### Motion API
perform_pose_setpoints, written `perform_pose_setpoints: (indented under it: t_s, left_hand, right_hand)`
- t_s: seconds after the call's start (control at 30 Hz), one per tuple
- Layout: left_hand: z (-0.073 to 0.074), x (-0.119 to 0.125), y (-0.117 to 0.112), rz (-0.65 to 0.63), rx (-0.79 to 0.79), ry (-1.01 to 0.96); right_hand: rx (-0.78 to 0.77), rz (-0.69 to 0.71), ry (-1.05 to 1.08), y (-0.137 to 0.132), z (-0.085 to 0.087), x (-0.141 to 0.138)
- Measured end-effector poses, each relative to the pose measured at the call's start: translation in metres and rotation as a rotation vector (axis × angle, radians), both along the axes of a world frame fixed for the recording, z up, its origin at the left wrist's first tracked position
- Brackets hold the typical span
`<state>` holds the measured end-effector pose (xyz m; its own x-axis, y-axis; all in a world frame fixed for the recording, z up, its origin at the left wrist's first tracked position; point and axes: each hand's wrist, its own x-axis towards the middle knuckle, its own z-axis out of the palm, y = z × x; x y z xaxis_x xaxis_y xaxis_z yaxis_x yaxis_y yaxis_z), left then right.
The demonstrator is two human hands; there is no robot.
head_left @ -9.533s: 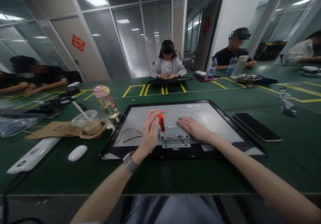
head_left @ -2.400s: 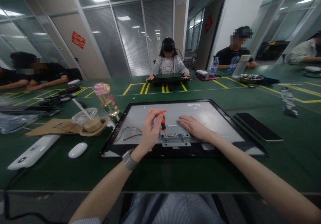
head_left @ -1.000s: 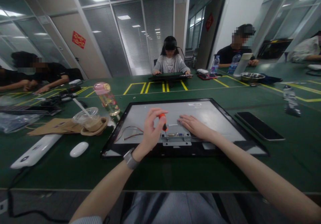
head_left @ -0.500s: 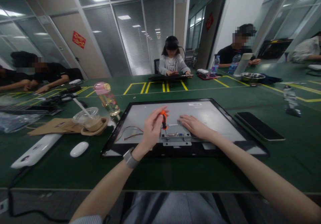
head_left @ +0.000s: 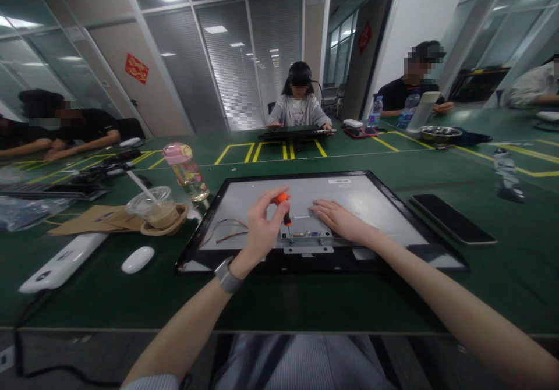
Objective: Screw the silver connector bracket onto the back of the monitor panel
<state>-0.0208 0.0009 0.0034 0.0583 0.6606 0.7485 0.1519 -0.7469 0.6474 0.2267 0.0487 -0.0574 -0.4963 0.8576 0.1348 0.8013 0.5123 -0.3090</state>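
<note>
An orange and black screwdriver (head_left: pixel 286 217) stands nearly upright in the fingers of my left hand (head_left: pixel 263 221). Its shaft points down at the left end of a metal bracket with display ports (head_left: pixel 308 236); I cannot make out a screw under the tip. The bracket sits at the near edge of a flat display panel (head_left: pixel 365 202), which lies with its grey back upward inside a black frame. My right hand (head_left: pixel 338 218) rests flat on the panel, fingers stretched out, just right of the bracket. Thin wires (head_left: pixel 227 231) lie on the panel's left side.
Left of the panel are a pink-lidded bottle (head_left: pixel 186 172), a plastic cup (head_left: pixel 152 206) on brown paper, a white mouse (head_left: pixel 138 259) and a white power strip (head_left: pixel 61 262). A black phone (head_left: pixel 452 219) lies to the right. Co-workers sit around the green table (head_left: pixel 305 308).
My left fingers have shifted and opened slightly around the screwdriver's handle, which stays over the bracket's left end. My right hand has not moved. The person opposite has moved one hand.
</note>
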Motion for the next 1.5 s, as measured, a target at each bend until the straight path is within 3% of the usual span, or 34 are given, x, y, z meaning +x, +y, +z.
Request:
perform_pose_setpoints:
  t_s: [0.13,0.33,0.5,0.73,0.97,1.27,1.43,1.5]
  left_hand:
    - [0.0010,-0.0001,-0.0015,0.081,0.084,-0.002]
    - [0.0029,0.0004,-0.0053,-0.051,0.013,0.019]
    - [0.0008,0.0017,-0.0030,0.085,0.093,0.017]
    - [0.0039,0.0003,-0.0070,-0.054,0.027,0.041]
    - [0.0031,0.0024,-0.0034,0.066,0.102,0.030]
    - [0.0020,0.0017,-0.0049,-0.091,-0.046,0.018]
    - [0.0018,0.0005,-0.0010,-0.009,0.056,0.041]
    - [0.0057,-0.0026,-0.0022,-0.040,0.085,0.072]
  right_hand:
    - [-0.003,0.002,-0.014,-0.0008,0.0021,-0.0007]
    - [0.000,-0.002,-0.003,-0.0016,0.0024,-0.0009]
    - [0.004,-0.001,0.004,-0.0006,0.0008,-0.0015]
    - [-0.003,-0.006,-0.004,-0.0020,0.0034,-0.0019]
    - [-0.012,-0.005,-0.026,-0.0010,0.0029,-0.0018]
    - [0.002,0.004,0.001,-0.0005,0.0007,-0.0006]
    - [0.008,0.000,-0.012,0.0004,0.0005,-0.0015]
    - [0.010,-0.003,-0.019,0.0004,0.0008,-0.0018]
